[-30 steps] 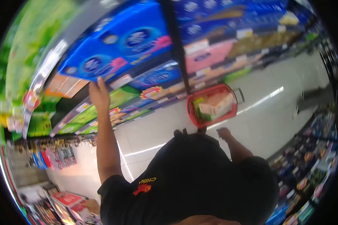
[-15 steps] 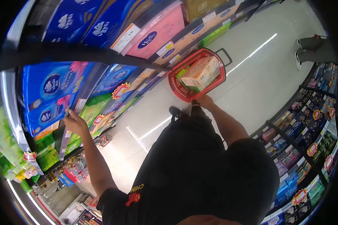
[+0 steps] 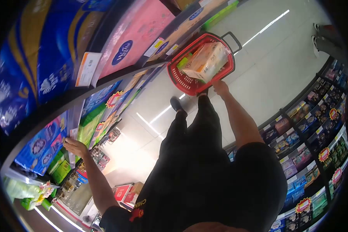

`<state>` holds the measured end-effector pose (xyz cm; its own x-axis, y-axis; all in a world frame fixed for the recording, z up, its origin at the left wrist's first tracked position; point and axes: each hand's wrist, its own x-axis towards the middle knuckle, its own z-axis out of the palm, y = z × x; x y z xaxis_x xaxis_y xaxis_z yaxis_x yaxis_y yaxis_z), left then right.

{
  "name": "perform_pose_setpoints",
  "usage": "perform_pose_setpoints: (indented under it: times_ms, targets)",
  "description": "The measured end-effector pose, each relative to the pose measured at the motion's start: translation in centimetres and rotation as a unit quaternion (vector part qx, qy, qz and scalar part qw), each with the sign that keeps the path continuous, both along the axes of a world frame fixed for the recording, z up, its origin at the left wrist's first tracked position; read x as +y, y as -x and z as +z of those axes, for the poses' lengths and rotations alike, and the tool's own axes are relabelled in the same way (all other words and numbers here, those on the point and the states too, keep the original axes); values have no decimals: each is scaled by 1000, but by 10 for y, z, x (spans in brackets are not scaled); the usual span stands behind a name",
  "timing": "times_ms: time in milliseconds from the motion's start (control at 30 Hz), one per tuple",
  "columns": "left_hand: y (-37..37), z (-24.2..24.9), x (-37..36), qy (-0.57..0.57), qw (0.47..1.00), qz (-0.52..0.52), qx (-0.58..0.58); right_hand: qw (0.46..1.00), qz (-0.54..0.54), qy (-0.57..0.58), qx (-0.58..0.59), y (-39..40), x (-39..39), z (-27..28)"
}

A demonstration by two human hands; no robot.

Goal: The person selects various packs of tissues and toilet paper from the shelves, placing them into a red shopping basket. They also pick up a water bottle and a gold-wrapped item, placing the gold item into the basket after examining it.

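Note:
My left hand [image 3: 75,147] is at the right edge of a blue tissue pack [image 3: 38,147] on the lower shelf at the left. Its fingers are bent against the pack's corner; the far fingertips are hidden. Low on the other side, my right hand [image 3: 220,88] is closed at the near side of a red shopping basket [image 3: 183,80]. Inside the basket lies a white and orange wrapped pack [image 3: 207,62], with something bright green [image 3: 185,61] beside it.
Larger blue packs [image 3: 46,73] and a pink pack [image 3: 137,33] fill the shelf above, behind a price tag [image 3: 88,69]. Another shelf of small goods [image 3: 297,150] curves along the right. A person's leg and shoes [image 3: 317,44] stand farther up the aisle.
My view has shifted, bringing the upper shelf closer and the blue tissue pack lower in the picture. My left hand is still at the pack's edge, and the basket stays at my right hand.

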<state>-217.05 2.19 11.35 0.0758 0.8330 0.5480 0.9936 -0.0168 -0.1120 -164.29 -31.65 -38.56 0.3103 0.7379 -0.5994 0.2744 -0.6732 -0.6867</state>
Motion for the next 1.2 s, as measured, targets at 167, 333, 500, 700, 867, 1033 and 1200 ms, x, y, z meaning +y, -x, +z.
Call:
perform_pose_setpoints:
  times_ms: [167,333,500,700,867,1033,1200]
  targets:
    - [90,-13,17,15,992,-8,125,990,-115,45,61,-11,15,-57]
    - [32,0,11,40,996,77,-20,974,-217,51,35,-26,33,-47]
    - [66,3,19,25,998,50,8,975,70,103,-187,-77,22,-98]
    - [44,1,10,0,997,74,-23,924,-304,192,-133,-109,5,-106]
    - [32,6,6,22,995,96,-27,917,-355,179,20,-127,5,-112]
    - [36,6,7,31,995,83,-54,915,-354,163,-101,-124,8,-80]
    - [41,-2,5,-6,995,90,-32,875,-472,46,100,-112,19,-5]
